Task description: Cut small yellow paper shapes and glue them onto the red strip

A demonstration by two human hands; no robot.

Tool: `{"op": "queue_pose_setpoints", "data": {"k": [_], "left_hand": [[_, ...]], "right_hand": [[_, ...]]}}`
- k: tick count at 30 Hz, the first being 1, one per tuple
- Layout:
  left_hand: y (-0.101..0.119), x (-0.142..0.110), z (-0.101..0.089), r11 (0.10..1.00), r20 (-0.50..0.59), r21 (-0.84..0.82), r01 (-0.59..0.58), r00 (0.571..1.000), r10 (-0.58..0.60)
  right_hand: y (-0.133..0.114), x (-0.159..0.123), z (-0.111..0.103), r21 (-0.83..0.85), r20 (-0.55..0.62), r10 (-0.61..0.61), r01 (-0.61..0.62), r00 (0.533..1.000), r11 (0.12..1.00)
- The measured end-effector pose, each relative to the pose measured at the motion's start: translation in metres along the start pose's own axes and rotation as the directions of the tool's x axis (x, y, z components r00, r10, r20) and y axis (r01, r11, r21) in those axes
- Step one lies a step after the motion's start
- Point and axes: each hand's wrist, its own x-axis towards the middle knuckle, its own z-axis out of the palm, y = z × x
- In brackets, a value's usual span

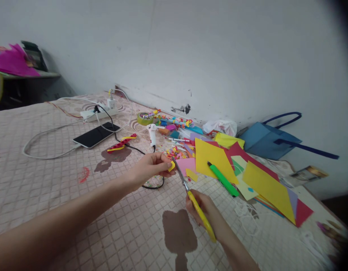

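Between the fingertips of my left hand (155, 167) is a small piece of yellow paper (171, 166). My right hand (205, 209) is wrapped round the yellow handles of a pair of scissors (201, 215). The blades point up and to the left, with their tips close beside the yellow piece; whether they touch it I cannot tell. Behind my hands lies a heap of small coloured paper scraps (176, 152). A pink sheet (185, 165) and a yellow offcut (191, 174) lie just right of the blades.
A white glue gun (152, 135) stands behind my left hand, its black cord looping near it. Leftward are a phone (96, 135), a red and yellow strip (121, 143) and a power strip (99, 113). Coloured sheets (268, 188), a green cutter (223, 179) and a blue bag (267, 139) lie right.
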Motion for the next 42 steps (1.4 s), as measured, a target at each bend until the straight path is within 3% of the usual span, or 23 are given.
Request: {"op": "queue_pose_setpoints", "data": {"k": [3,10,16,21,29,34,38,42], "left_hand": [[-0.001,-0.001,0.002,1.000,0.007,-0.004,0.025,1.000,-0.025],[-0.008,-0.004,0.010,0.989,0.030,0.106,0.106,0.994,-0.110],[-0.018,-0.007,0.018,0.968,0.086,0.240,0.075,0.992,-0.098],[-0.030,-0.013,0.027,0.960,0.162,0.260,0.101,0.976,-0.146],[-0.031,-0.015,0.030,0.966,0.238,0.253,0.049,0.965,-0.111],[-0.029,-0.015,0.026,0.926,0.286,0.350,-0.144,0.957,0.041],[-0.028,-0.014,0.025,0.922,0.279,0.362,-0.137,0.960,0.033],[-0.028,-0.012,0.026,0.963,0.244,0.269,-0.005,0.968,-0.063]], "right_hand": [[0.003,0.001,0.001,0.050,0.011,0.010,-0.011,1.000,0.999],[-0.010,-0.001,0.001,0.335,0.006,0.051,-0.050,0.999,0.941],[-0.006,0.003,0.001,0.359,-0.106,0.044,-0.003,0.993,0.933],[-0.001,0.005,0.006,0.473,-0.099,0.035,0.016,0.995,0.881],[0.002,0.010,0.008,0.649,-0.067,0.078,-0.016,0.995,0.760],[0.000,0.013,0.007,0.697,-0.015,0.053,-0.028,0.998,0.716],[-0.002,0.010,0.010,0.665,0.031,0.045,-0.054,0.998,0.745],[-0.004,0.006,0.010,0.538,-0.072,0.004,0.035,0.997,0.842]]}}
